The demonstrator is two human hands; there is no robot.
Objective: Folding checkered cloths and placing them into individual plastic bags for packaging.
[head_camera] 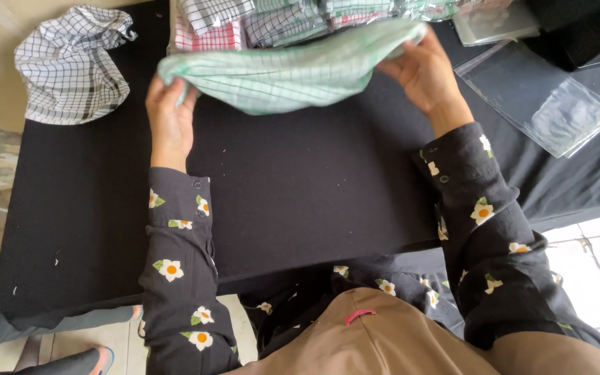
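A pale green checked cloth (282, 73) is stretched between my two hands above a black-covered table (300, 187). My left hand (168, 114) pinches its left end. My right hand (425, 69) grips its right end near the top of the view. The cloth sags in the middle and hangs just above the table. Both my arms wear black sleeves with white flowers.
A crumpled white cloth with black checks (71, 62) lies at the table's far left corner. Several folded checked cloths (265, 21) are piled behind the green one. Clear plastic bags (543, 101) lie on the right. Another person's legs (36, 340) show at the lower left.
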